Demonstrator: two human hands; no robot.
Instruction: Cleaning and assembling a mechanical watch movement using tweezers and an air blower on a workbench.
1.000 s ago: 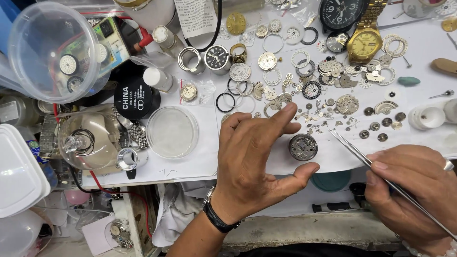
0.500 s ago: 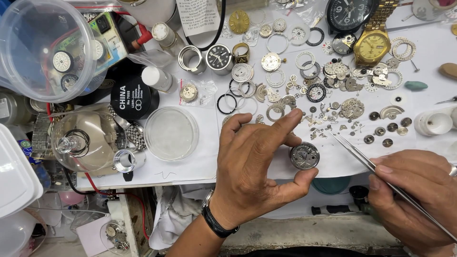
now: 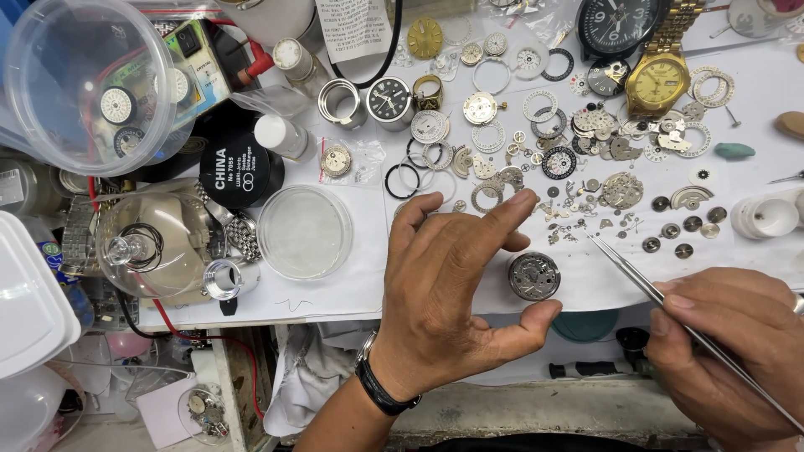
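Framing watch movement [image 3: 533, 275], tweezers [image 3: 662, 295] poised

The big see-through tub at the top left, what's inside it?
Through the clear plastic tub show a few round watch dials, pale and dark ones. Some may lie beneath it rather than inside; glare hides the rest.

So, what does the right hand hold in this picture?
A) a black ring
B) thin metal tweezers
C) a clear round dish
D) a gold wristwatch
B: the right hand grips thin metal tweezers, whose tip points toward the round watch movement lying on the white sheet between the left hand's thumb and forefinger.
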